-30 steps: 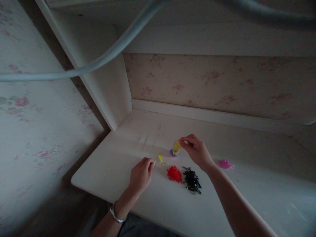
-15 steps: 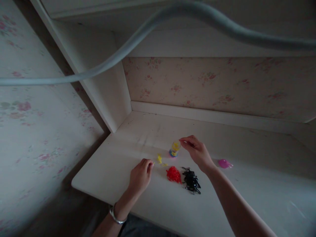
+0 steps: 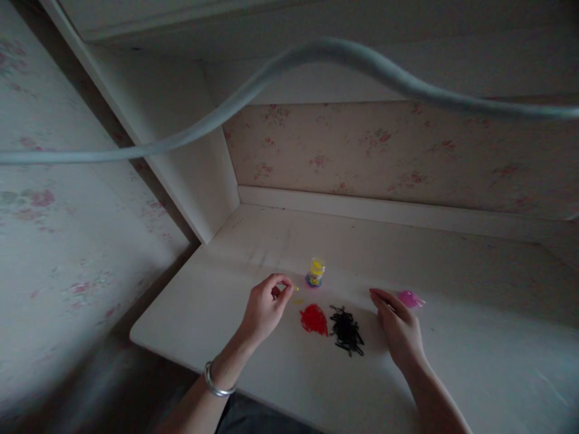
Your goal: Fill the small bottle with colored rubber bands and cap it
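Note:
A yellow rubber band (image 3: 295, 288) sticks out of the pinched fingertips of my left hand (image 3: 266, 307), just left of a small clear jar (image 3: 315, 273). The jar stands upright with yellow bands in it and blue and pink at its base. Another bit of yellow (image 3: 298, 301) lies on the tabletop below those fingers. A red heap of bands (image 3: 313, 319) and a black heap of bands (image 3: 346, 330) lie side by side between my hands. My right hand (image 3: 400, 328) is right of the black heap, thumb and fingers drawn together, nothing visible in them.
A pink pouch-like thing (image 3: 411, 298) lies just beyond my right hand. The white desk (image 3: 190, 307) has a side panel at left and a low back ledge (image 3: 362, 208). A pale cable (image 3: 217, 111) crosses the upper view, close to the camera.
My right hand has moved away from the jar, to the right and nearer me. My left hand has moved right and up to the yellow bands; the yellow clump there no longer shows.

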`<state>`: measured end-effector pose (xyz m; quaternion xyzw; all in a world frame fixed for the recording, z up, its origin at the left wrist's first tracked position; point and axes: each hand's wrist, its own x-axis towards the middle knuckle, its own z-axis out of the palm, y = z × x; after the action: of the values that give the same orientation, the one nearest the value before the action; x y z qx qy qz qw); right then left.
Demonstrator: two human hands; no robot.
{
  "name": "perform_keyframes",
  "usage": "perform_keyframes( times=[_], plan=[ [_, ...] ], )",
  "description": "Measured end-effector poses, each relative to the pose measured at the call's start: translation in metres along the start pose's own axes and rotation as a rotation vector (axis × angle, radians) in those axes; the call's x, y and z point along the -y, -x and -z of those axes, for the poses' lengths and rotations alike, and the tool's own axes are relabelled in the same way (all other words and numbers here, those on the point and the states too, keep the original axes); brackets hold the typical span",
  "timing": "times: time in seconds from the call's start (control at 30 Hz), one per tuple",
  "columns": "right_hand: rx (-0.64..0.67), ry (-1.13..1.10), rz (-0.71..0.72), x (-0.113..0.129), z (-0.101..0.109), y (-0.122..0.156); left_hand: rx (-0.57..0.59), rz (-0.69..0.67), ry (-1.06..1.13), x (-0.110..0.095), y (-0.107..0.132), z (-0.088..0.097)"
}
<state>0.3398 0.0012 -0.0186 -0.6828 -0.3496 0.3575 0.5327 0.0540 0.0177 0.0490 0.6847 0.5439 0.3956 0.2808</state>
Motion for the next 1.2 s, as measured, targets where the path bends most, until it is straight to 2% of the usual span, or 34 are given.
perform_keyframes(
  times=[0.13, 0.23, 0.4, 0.6, 0.77, 0.97, 1.07, 1.2],
  plan=[
    [-0.002, 0.096, 0.031, -0.005, 0.003, 0.000, -0.029, -0.073, 0.037, -0.029, -0.023, -0.006],
    [0.059, 0.134, 0.074, -0.002, 0.000, 0.001, -0.047, -0.114, 0.034, -0.040, -0.039, -0.010],
    [0.089, 0.150, 0.091, -0.002, -0.001, 0.000, -0.042, -0.132, 0.031, -0.045, -0.057, -0.016],
    [0.120, 0.193, 0.128, -0.002, -0.002, -0.001, -0.019, -0.127, -0.006, -0.040, -0.064, -0.026],
    [0.125, 0.215, 0.139, -0.003, -0.002, -0.001, -0.018, -0.146, -0.002, -0.040, -0.062, -0.026],
    [0.119, 0.230, 0.135, 0.000, -0.001, -0.001, -0.098, -0.103, 0.022, -0.031, -0.053, -0.013],
    [0.087, 0.194, 0.124, 0.001, 0.001, 0.001, -0.100, -0.023, 0.054, -0.016, -0.037, -0.006],
    [-0.020, 0.160, 0.144, 0.008, 0.002, 0.011, -0.052, 0.111, 0.125, 0.010, -0.002, 0.000]
  ],
)
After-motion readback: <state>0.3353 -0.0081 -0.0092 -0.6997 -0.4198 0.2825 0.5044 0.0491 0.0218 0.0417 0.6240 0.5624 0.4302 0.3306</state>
